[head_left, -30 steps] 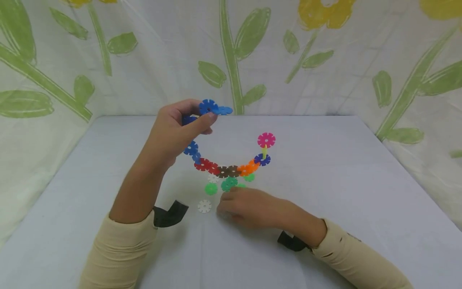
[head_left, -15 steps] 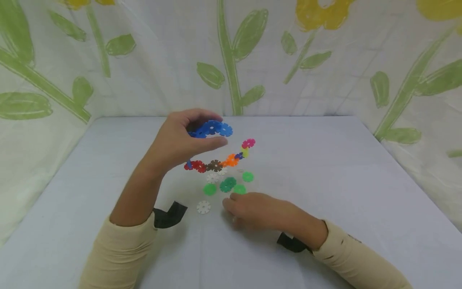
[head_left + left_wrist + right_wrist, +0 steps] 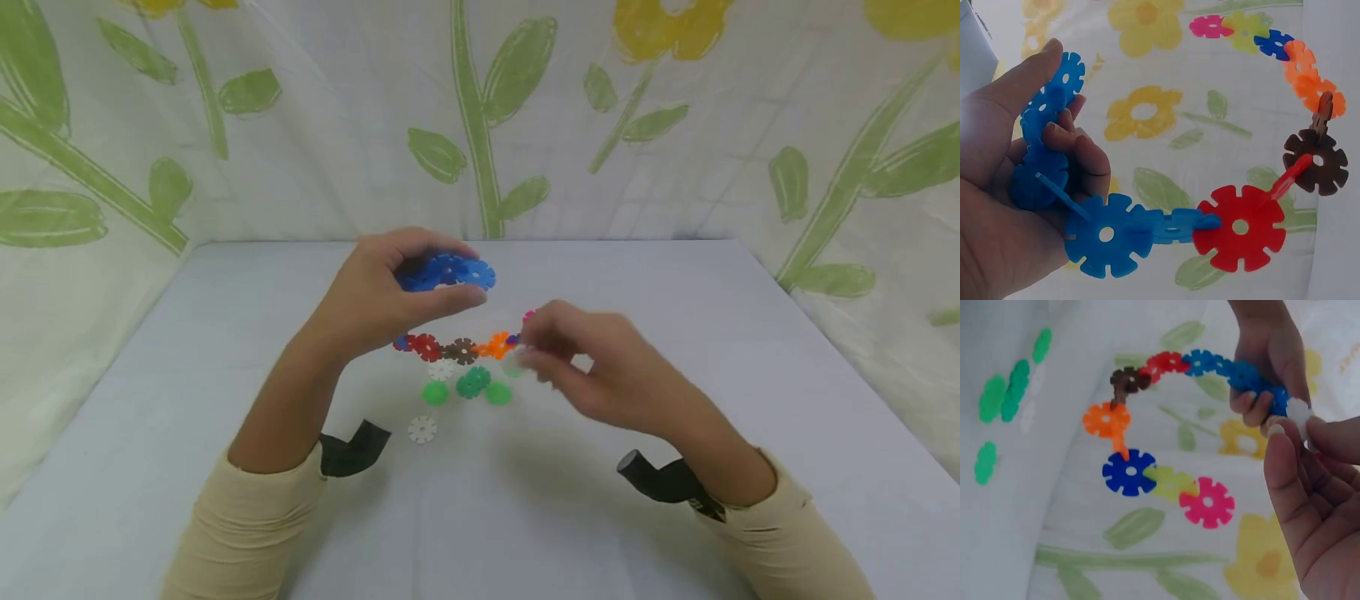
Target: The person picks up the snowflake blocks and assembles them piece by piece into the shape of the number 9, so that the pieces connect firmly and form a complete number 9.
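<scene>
My left hand (image 3: 375,292) holds the blue end of a chain of slotted plastic snowflake discs in the air, its fingers curled round the blue discs (image 3: 1041,175). From there the chain curves through a red disc (image 3: 1240,227), a brown disc (image 3: 1315,161), orange discs (image 3: 1106,420), a dark blue disc (image 3: 1129,472) and a yellow disc (image 3: 1171,482) to a pink disc (image 3: 1207,502) at its free end. Raised to the right of the chain, my right hand (image 3: 607,367) pinches a white disc (image 3: 1299,417) between thumb and fingers. In the right wrist view that disc overlaps the chain's blue end.
Loose discs lie on the white table (image 3: 675,350) below the chain: light green discs (image 3: 436,393), overlapping teal discs (image 3: 473,382) and white discs (image 3: 422,429). A flower-printed cloth (image 3: 337,125) hangs behind the table.
My right hand has risen from the table beside the loose discs, up and rightward, with a white disc. My left hand came down and slightly right, turning the chain.
</scene>
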A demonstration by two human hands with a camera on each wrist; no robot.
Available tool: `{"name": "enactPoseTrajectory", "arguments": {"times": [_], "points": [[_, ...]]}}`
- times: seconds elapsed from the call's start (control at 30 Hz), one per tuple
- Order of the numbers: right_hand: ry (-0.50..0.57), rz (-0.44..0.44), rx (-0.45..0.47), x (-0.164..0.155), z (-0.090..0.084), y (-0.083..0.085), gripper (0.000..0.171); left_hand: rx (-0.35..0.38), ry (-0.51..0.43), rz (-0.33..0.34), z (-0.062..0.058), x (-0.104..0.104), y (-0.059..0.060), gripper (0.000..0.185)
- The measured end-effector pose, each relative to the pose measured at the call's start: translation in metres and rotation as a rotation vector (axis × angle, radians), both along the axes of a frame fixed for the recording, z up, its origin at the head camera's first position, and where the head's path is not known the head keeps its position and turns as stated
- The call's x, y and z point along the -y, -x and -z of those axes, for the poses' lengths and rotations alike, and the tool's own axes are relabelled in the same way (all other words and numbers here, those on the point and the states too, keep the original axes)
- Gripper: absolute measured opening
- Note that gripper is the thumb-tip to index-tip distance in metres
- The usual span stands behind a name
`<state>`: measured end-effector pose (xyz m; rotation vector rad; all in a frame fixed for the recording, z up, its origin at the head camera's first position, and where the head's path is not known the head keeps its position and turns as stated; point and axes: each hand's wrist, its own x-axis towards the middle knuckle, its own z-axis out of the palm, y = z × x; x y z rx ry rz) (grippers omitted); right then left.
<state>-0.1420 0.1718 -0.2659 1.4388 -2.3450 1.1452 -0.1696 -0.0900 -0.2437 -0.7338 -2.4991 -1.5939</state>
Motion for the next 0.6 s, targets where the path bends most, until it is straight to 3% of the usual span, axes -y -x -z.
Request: {"name": "enactPoseTrajectory", "arguments": {"times": [0.13,0.27,0.4,0.6], "points": [[0.097,0.119,-0.067,-0.010,-0.009,0.000,0.028,-0.065,-0.001,0.097,0.001,-0.006,-0.005,0.038],[0.102,0.173,-0.126,-0.010,-0.011,0.000,0.028,-0.094,-0.025,0.187,0.002,-0.015,-0.010,0.036],[0.106,0.195,-0.193,-0.009,-0.011,-0.001,0.030,-0.074,-0.044,0.242,0.003,-0.021,-0.012,0.035],[0.129,0.155,-0.242,-0.010,-0.013,0.000,0.030,-0.077,0.030,0.274,0.004,-0.026,-0.015,0.036]]}}
